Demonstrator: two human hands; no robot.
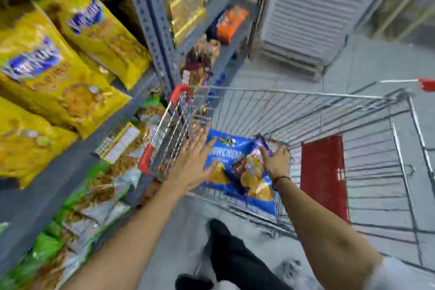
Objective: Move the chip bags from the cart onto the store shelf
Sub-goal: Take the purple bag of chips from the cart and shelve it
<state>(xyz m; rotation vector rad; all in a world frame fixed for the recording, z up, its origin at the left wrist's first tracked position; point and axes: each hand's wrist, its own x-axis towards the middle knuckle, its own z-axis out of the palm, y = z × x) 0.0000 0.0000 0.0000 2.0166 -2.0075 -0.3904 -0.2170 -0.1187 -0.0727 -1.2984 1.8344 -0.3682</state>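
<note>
Both hands reach into the cart [306, 110]: left hand [195, 162] spread flat, clear of the blue chip bag [237, 172]; right hand [276, 158] curls on its far edge, grip unclear. One-sided lift could crush chips or snag the bag on the wire.

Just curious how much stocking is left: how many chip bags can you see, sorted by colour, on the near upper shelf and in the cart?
Yellow bags on the shelf: 3
Blue bags in the cart: 1
Total: 4
</note>
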